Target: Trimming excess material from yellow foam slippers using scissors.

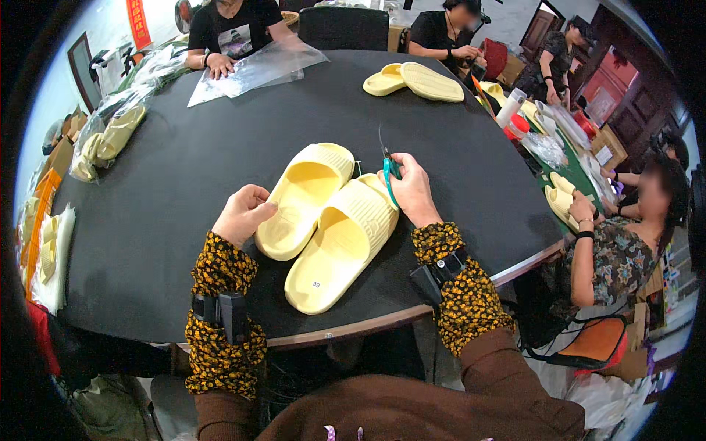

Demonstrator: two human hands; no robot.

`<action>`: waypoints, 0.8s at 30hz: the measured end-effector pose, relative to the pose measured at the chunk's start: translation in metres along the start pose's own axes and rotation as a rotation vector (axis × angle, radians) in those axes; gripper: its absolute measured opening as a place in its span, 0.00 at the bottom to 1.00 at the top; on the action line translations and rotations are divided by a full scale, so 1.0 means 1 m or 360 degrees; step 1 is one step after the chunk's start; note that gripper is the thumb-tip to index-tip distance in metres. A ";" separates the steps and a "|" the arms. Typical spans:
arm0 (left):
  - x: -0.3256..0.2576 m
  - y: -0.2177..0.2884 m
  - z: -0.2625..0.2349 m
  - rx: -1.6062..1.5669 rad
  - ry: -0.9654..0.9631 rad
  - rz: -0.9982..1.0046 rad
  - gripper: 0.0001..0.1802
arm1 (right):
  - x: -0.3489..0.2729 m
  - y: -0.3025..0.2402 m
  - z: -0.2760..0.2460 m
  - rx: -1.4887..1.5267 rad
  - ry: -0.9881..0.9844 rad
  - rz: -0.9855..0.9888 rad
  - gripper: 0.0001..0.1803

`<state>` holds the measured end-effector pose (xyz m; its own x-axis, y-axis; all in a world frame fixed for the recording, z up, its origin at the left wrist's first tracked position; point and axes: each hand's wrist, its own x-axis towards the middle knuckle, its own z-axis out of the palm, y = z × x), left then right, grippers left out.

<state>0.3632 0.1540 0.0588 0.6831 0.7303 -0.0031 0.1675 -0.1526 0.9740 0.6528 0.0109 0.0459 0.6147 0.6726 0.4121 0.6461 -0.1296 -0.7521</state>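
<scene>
Two pale yellow slide slippers lie side by side in front of me on the black table, toes pointing away. My left hand (248, 213) has its fingers and thumb closed at the outer edge of the left slipper (283, 229). The right slipper (331, 261) sits a bit nearer, with a small size sticker on its heel. Small teal-handled scissors (390, 176) are in my right hand (413, 189), blades pointing away from me. That hand is just beside the right slipper's strap, and a small whitish bit shows between the two straps.
Another slipper pair (415, 79) lies at the far right of the black table (176, 242). Bagged slippers (110, 143) lie along the left edge. Across from me a person handles a clear plastic sheet (250, 70). Other people work at a green side table (577, 158).
</scene>
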 end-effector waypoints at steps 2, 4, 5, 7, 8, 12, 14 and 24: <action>-0.003 0.005 0.000 -0.0108 -0.0025 -0.0007 0.18 | -0.001 -0.006 0.000 0.0010 -0.0017 0.0031 0.23; -0.005 0.012 0.002 -0.0219 0.0071 -0.0054 0.21 | -0.001 -0.010 0.000 0.0010 -0.0076 0.0063 0.22; -0.008 0.017 0.003 -0.0217 0.0059 -0.0052 0.21 | -0.001 -0.009 0.002 0.0008 -0.0066 0.0071 0.22; -0.011 0.030 0.010 -0.0437 0.0101 0.0000 0.22 | 0.000 -0.010 -0.001 -0.0103 0.0074 -0.0071 0.25; -0.007 0.031 0.010 -0.0401 0.0088 -0.0006 0.22 | 0.001 -0.011 -0.004 -0.0185 0.0111 -0.0043 0.25; -0.009 0.039 0.022 -0.0659 0.0066 0.0069 0.23 | -0.001 -0.018 -0.019 -0.0017 0.0135 -0.0179 0.24; -0.013 0.040 0.025 -0.0716 0.0128 0.0111 0.24 | 0.000 -0.018 -0.013 0.0091 0.0142 -0.0420 0.22; -0.014 0.042 0.019 -0.0757 0.0293 0.0228 0.26 | -0.021 -0.053 -0.018 -0.0090 0.0048 -0.0801 0.25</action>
<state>0.3742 0.1243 0.0959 0.5321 0.8357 0.1359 -0.2886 0.0282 0.9570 0.6137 -0.0092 0.0860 0.2330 0.6404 0.7319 0.8886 0.1655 -0.4278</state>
